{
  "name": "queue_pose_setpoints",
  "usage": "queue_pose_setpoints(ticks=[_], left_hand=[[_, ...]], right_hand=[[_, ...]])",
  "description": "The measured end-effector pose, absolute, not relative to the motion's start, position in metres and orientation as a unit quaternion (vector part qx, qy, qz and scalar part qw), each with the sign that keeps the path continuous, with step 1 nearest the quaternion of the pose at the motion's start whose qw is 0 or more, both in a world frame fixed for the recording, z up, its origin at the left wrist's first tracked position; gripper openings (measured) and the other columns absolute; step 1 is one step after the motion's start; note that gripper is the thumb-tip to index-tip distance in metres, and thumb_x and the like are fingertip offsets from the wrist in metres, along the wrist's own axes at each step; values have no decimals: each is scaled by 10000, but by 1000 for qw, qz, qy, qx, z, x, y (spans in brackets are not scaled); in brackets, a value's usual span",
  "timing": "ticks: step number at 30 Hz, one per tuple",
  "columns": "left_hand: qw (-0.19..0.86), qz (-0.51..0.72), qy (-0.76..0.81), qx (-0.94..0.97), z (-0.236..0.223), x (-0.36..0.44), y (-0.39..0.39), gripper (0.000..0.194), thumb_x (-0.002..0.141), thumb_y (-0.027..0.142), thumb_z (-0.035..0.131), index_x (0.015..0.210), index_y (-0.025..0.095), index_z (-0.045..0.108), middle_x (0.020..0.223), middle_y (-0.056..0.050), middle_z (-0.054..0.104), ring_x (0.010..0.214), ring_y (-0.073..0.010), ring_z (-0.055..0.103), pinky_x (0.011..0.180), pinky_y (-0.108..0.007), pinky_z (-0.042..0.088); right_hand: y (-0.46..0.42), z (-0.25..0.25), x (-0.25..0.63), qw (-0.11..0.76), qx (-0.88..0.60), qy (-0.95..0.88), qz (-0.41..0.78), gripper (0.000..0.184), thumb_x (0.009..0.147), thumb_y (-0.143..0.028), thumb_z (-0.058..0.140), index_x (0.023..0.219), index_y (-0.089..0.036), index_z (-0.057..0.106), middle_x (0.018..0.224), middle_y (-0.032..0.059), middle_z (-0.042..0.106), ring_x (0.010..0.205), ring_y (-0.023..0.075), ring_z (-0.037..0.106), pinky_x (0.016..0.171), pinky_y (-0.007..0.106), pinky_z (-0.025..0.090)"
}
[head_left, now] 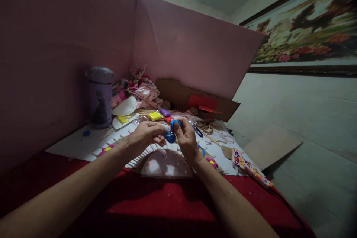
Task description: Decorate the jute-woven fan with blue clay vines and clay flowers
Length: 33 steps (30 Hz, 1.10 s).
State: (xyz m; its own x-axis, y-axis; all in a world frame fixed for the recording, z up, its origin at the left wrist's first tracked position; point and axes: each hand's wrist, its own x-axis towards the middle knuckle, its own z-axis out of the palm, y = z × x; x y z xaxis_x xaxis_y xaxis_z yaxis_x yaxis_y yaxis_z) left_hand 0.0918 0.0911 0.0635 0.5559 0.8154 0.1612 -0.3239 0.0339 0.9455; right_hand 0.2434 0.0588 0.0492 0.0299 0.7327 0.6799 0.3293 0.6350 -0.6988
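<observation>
In front of me, above the table, my left hand (149, 133) and my right hand (187, 139) are close together. Between them is blue modelling clay (170, 137), partly inside a shiny clear wrapper. My right thumb and fingers pinch a blue lump, while the left fingers grip the wrapper side. Just below lies a half-round fan-like piece (166, 163) with pale, red-dotted cloth and thin sticks radiating from it. Beyond the hands are a yellow clay pack (155, 116) and a purple clay pack (165, 112).
At the left stands a lilac canister (100, 98), near white pleated paper (126, 106). Crumpled pink cloth (145, 93) and cardboard (175, 91) are at the back. Twine (209, 128) and a flowered cloth-covered tool (251, 167) with a dark cord lie right. Red cloth (156, 200) covers the near edge.
</observation>
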Motion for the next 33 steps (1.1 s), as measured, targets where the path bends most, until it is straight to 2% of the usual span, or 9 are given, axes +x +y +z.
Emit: queue_pose_setpoints(ticks=[4,10,17,22,27,33], left_hand=[[674,417,237,562,62,92,91,169,656,236,717,642,94,627,501,-40,618,442,-109,569,466,-213,462],[702,416,196,543,62,90,92,110,666,184,679,703,87,645,566,-47,637,506,-128,613,493,-216,487],[714,413,195,531,61,91,93,92,668,108,680,743,54,687,619,-90,683,540,-120,640,580,-203,518],[718,424,202,515,62,92,91,85,672,97,684,744,54,697,605,-101,685,537,-136,645,570,-219,519],[714,421,202,522,64,92,90,87,677,102,665,743,50,685,595,-95,681,508,-120,628,548,-206,501],[686,424,217,550,62,92,92,106,654,162,687,706,96,623,528,-49,649,466,-118,603,488,-208,476]], right_hand=[[58,49,244,587,-397,-688,156,242,898,-439,452,847,-204,485,650,-39,431,576,113,409,548,233,359],[60,48,245,585,-405,-690,136,235,900,-427,448,836,-204,486,654,-35,434,582,115,412,561,238,360],[60,48,243,569,-416,-702,103,185,880,-384,501,865,-202,530,726,-11,516,597,115,440,563,238,359],[62,50,242,618,-407,-643,197,265,884,-467,463,860,-206,498,663,-35,456,562,103,418,515,216,352],[66,50,243,638,-379,-620,254,322,833,-532,515,865,-212,501,629,-49,442,546,97,420,489,203,352],[64,51,241,660,-333,-609,287,274,865,-481,503,832,-211,477,705,-27,505,599,98,475,536,210,403]])
